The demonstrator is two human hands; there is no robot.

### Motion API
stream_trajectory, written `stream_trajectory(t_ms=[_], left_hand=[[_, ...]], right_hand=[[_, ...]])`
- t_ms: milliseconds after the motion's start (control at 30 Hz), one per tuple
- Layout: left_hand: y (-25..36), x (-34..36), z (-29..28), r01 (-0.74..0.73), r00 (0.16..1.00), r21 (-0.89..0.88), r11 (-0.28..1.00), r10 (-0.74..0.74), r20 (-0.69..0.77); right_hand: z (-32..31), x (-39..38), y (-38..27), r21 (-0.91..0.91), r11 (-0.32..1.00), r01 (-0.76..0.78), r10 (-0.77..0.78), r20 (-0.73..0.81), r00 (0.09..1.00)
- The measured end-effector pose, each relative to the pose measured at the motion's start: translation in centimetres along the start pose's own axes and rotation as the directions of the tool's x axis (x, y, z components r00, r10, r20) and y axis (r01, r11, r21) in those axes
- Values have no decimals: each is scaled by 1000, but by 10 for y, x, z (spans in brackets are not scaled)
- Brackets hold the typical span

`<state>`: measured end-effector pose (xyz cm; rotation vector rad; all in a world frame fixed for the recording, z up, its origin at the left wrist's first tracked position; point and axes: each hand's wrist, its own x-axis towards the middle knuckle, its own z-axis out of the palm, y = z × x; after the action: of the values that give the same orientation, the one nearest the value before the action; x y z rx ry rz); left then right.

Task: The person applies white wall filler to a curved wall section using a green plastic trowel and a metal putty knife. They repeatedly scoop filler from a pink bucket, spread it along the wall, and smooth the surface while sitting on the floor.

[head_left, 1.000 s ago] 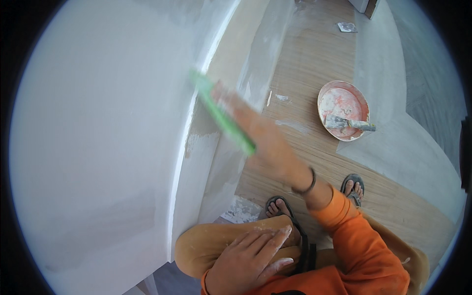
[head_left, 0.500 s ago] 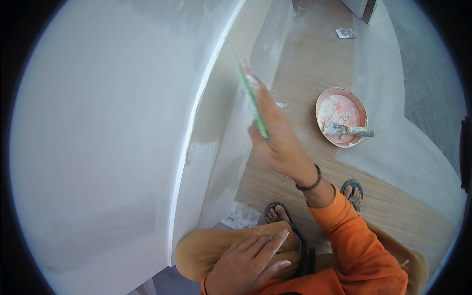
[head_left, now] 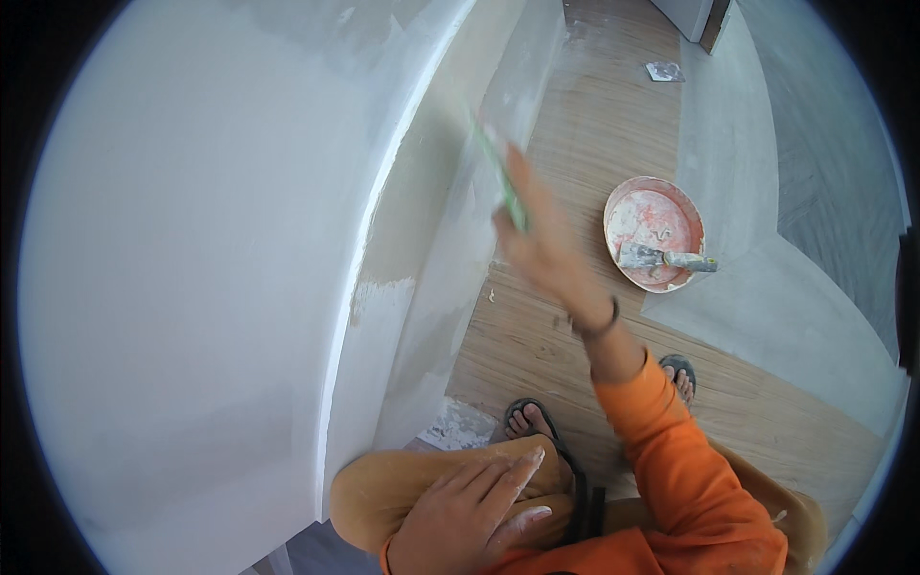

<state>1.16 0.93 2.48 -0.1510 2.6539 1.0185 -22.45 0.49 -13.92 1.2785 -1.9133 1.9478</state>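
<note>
My right hand [head_left: 539,240], blurred by motion, is closed around a thin green plastering blade [head_left: 511,196], which I see nearly edge-on. Its far end is smeared beside the pale side face of the wall [head_left: 407,206]; whether it touches cannot be made out. Wet-looking filler shows as a darker beige band along that face, with a whiter patch nearer me. My left hand [head_left: 465,508] lies on my bent knee, fingers stretched out, white filler on the fingertips. It holds nothing.
A round tub [head_left: 694,222] with pinkish-white filler stands on the wood-look floor to the right. Across it lies a putty knife [head_left: 688,261]. A small smeared plate [head_left: 664,72] lies farther off. White-spattered sheet [head_left: 462,425] sits by my foot. A door edge [head_left: 714,27] juts in at the top.
My right hand with the blade has moved a little farther from me and to the right. The left hand stays on my knee. The whole view has shifted slightly.
</note>
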Motion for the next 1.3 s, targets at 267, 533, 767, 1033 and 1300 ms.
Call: stream_trajectory(t_ms=[267,533,767,1033,1300], left_hand=[[-3,-1,6,1,1000,29,1000,-2,18],[-3,1,6,23,998,64,998,-28,65],[2,-1,-3,9,1000,-12,1000,-9,25],[-1,2,-1,-5,1000,-20,1000,6,30],[1,0,0,27,999,-28,999,-25,42]], right_hand=[[5,16,1,43,999,-20,13,159,987],[23,-64,-99,130,991,-42,-40,568,822],[-18,7,-22,134,990,-38,20,137,990],[48,-25,-39,-79,997,21,-2,234,972],[-15,14,18,27,974,-225,221,116,968]])
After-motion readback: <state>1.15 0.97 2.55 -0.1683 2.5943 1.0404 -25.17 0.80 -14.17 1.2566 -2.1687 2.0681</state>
